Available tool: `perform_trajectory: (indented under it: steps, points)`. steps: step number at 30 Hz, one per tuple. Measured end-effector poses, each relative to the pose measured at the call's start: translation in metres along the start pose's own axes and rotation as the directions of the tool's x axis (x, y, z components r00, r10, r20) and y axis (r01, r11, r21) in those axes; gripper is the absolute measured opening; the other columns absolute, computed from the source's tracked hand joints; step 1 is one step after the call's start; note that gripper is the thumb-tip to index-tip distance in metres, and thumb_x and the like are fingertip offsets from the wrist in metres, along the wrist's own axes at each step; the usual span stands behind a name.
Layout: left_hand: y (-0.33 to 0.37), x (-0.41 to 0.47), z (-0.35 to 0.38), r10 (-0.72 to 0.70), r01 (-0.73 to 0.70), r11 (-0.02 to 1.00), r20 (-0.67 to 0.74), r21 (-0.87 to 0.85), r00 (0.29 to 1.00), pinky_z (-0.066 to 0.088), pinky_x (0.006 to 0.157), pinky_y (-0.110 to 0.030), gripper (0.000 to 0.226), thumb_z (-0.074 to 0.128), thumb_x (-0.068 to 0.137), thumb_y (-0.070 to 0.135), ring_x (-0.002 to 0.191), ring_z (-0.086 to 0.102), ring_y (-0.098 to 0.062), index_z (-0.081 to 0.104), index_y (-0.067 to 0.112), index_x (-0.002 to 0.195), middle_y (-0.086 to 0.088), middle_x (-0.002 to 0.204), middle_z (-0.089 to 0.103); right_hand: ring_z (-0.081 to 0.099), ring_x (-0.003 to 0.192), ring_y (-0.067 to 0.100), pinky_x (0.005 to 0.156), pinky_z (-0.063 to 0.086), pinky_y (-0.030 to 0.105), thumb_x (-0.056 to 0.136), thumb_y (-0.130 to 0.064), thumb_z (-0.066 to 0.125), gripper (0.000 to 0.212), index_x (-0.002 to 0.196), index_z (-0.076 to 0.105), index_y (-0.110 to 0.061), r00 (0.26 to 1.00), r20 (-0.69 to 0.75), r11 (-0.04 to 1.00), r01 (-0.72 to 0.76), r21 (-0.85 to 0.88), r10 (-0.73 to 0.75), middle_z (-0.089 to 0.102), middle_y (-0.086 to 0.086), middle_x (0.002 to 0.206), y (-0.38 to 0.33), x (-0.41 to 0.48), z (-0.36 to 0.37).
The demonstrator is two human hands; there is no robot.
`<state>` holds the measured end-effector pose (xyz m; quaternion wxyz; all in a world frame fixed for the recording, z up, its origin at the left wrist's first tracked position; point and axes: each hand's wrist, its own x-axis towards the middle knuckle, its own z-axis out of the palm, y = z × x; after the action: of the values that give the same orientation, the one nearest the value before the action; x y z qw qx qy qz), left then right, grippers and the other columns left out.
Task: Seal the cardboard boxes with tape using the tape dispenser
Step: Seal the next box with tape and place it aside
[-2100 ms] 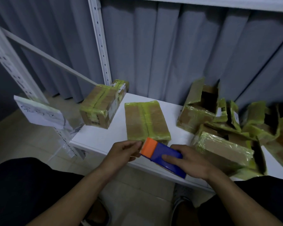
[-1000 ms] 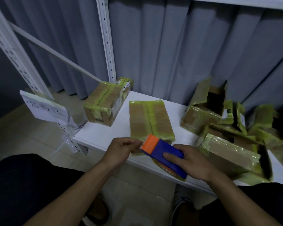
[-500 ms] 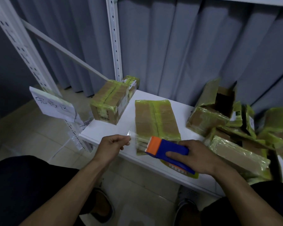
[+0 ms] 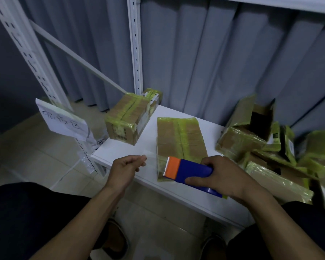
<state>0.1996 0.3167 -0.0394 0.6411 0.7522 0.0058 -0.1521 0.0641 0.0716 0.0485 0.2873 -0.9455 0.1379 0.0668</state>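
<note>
My right hand (image 4: pixel 221 175) grips a blue tape dispenser (image 4: pixel 190 172) with an orange toothed head, held over the near end of a flat cardboard box (image 4: pixel 180 139) striped with yellow-green tape. My left hand (image 4: pixel 125 168) pinches the free end of a clear tape strip (image 4: pixel 152 158) stretched out leftward from the dispenser's head. The box lies on the white shelf (image 4: pixel 120 149). A second taped box (image 4: pixel 131 119) sits at the shelf's far left corner, overhanging the edge.
Several opened and crumpled boxes (image 4: pixel 266 139) with green tape crowd the right of the shelf. White slotted uprights (image 4: pixel 136 53) and a diagonal brace stand at left. A handwritten paper sign (image 4: pixel 61 119) hangs on the front upright. Grey curtain behind; tiled floor below.
My left hand has pulled the tape end away to the left of the dispenser, drawing out a clear strip. My right hand has kept the dispenser over the box's near end.
</note>
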Motion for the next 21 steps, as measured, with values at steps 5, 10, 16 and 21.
perform_trajectory:
  steps: [5, 10, 16, 21]
  points:
    - [-0.016, 0.003, 0.012, -0.097, 0.097, 0.995, 0.033, -0.007, 0.995, 0.05, 0.066, -0.028, 0.017, 0.069, 0.091, 0.036, 0.078, 0.063, -0.016, 0.076, 0.021, 0.094, 0.01, 0.085, 0.074, 0.066, 0.064, 0.006, 0.066, 0.061, 0.035, 0.063, -0.091, 0.065, 0.068, 0.078, 0.068, -0.025, 1.0, 0.002, 0.99, -0.027, -0.137, 0.027, 0.069, -0.007, 0.071, -0.011, 0.008, 0.001]
    - [-0.034, 0.012, 0.021, -0.135, 0.136, 0.989, 0.009, -0.064, 0.991, 0.045, 0.065, -0.027, 0.021, 0.066, 0.093, 0.038, 0.075, 0.06, -0.016, 0.075, 0.02, 0.101, 0.004, 0.096, 0.074, 0.066, 0.063, 0.011, 0.063, 0.057, 0.034, 0.07, -0.089, 0.06, 0.069, 0.075, 0.068, -0.021, 0.995, -0.043, 0.973, -0.097, -0.208, 0.09, 0.067, -0.004, 0.068, -0.027, 0.025, 0.01]
    - [-0.049, 0.021, 0.031, -0.18, 0.181, 0.976, 0.017, -0.122, 0.983, 0.045, 0.064, -0.023, 0.021, 0.067, 0.093, 0.036, 0.076, 0.059, -0.013, 0.075, 0.018, 0.101, 0.006, 0.096, 0.073, 0.064, 0.073, 0.014, 0.069, 0.058, 0.034, 0.071, -0.082, 0.067, 0.059, 0.083, 0.059, -0.026, 0.987, -0.062, 0.909, -0.158, -0.386, 0.146, 0.062, -0.007, 0.078, -0.043, 0.039, 0.014]
    - [-0.063, 0.029, 0.045, -0.211, 0.208, 0.958, 0.007, -0.196, 0.978, 0.047, 0.064, -0.023, 0.017, 0.069, 0.092, 0.034, 0.078, 0.06, -0.017, 0.077, 0.02, 0.096, 0.006, 0.094, 0.075, 0.06, 0.076, 0.017, 0.064, 0.048, 0.031, 0.072, -0.082, 0.066, 0.06, 0.083, 0.047, -0.026, 0.978, -0.086, 0.852, -0.208, -0.48, 0.19, 0.052, -0.008, 0.077, -0.049, 0.047, 0.023]
